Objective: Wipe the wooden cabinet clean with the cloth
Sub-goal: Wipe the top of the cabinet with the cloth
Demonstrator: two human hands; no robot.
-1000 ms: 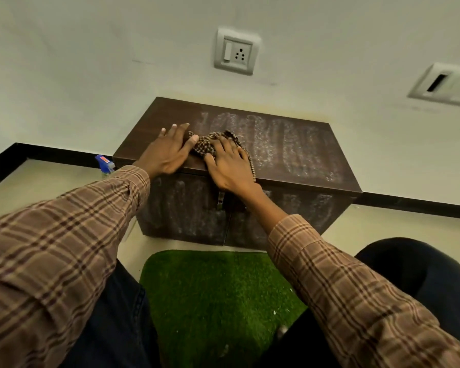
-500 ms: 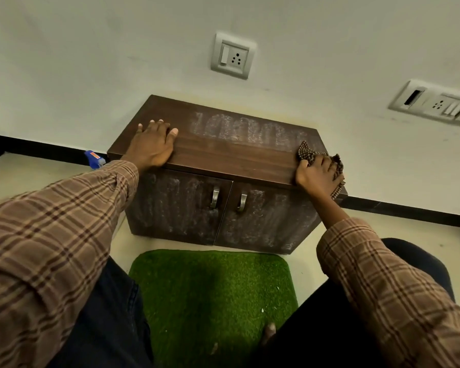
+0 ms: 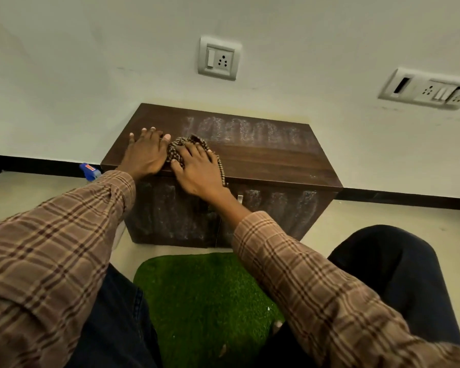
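Wooden cabinet: chalky back strip.
Cloth: bunched at front-left edge — mostly hidden under my right hand, fingers flat.
Left hand: spread flat beside it.

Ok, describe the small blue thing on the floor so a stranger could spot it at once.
Start at the dark wooden cabinet against the white wall, then look to its left end, where the black skirting meets the floor. There lies a small blue object with a red mark, partly hidden by the plaid sleeve. It is the only blue thing in view; what it is cannot be told.
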